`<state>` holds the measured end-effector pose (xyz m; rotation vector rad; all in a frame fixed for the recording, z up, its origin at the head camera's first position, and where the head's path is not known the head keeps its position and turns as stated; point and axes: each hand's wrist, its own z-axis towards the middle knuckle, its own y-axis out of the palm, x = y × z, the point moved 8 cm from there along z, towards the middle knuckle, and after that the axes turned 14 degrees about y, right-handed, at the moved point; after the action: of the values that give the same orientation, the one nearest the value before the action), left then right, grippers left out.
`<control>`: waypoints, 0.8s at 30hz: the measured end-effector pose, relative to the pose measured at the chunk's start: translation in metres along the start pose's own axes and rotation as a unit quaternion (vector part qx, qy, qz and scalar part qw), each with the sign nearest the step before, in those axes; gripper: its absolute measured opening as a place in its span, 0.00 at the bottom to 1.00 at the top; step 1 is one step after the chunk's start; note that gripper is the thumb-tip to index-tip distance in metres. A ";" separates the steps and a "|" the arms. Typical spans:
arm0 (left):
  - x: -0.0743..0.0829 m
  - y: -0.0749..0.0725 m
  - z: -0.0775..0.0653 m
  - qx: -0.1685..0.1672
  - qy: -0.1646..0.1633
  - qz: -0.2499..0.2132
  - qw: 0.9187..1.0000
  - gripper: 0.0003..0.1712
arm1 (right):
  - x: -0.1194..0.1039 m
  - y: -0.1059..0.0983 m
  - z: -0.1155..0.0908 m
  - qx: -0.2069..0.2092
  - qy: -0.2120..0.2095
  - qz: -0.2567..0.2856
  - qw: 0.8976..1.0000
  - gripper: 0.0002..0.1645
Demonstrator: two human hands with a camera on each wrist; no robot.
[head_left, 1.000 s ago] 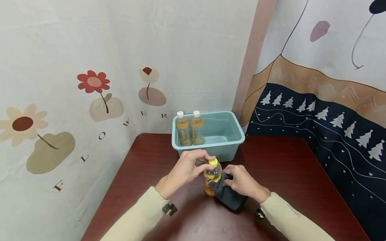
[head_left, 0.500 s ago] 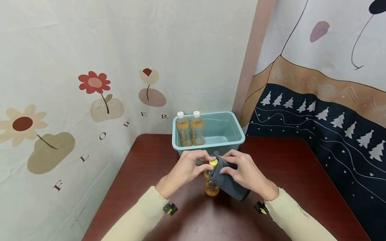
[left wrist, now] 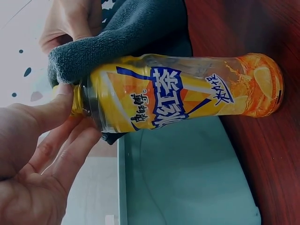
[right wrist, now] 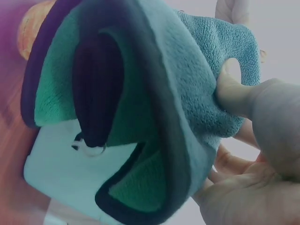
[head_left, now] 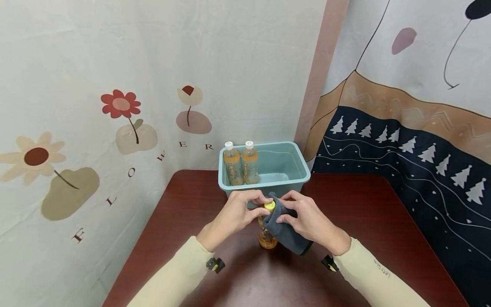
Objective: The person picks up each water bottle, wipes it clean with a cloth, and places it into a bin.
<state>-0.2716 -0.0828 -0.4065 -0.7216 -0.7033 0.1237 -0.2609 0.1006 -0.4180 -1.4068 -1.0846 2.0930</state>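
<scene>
A drink bottle (left wrist: 159, 93) with a yellow and orange label stands upright on the table. My left hand (head_left: 243, 209) pinches its yellow cap (head_left: 270, 206) between thumb and fingers. In my right hand (head_left: 310, 217) is a dark grey-green towel (head_left: 285, 232), pinched between thumb and fingers and pressed against the bottle's neck and upper right side. Part of the bottle is hidden behind the towel in the head view. The right wrist view shows the towel (right wrist: 197, 79) hanging in loose folds with dark edging.
Just behind the hands stands a light blue plastic bin (head_left: 303, 179). Two bottles (head_left: 233, 166) with white caps stand inside at its left end. The dark red table (head_left: 192, 192) lies beneath, with a printed cloth (head_left: 249, 64) hanging behind it.
The right hand has raised the towel from the bottle's side up to its neck, beside the cap. My left hand stays on the cap, and the bottle stands in about the same place.
</scene>
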 end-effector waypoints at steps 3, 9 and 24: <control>-0.002 0.001 -0.001 0.003 -0.003 -0.002 1.000 0.12 | 0.004 0.002 -0.001 0.000 0.000 -0.001 1.000 0.29; -0.004 0.001 -0.002 0.004 -0.004 -0.001 1.000 0.12 | 0.019 0.009 -0.004 0.001 0.023 0.004 1.000 0.26; -0.001 0.000 -0.001 0.007 0.008 -0.007 1.000 0.11 | 0.064 0.074 -0.009 -0.050 0.065 -0.024 0.996 0.14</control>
<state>-0.2720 -0.0839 -0.4072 -0.7044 -0.6903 0.1102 -0.2728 0.1017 -0.5151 -1.5256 -1.1715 1.9096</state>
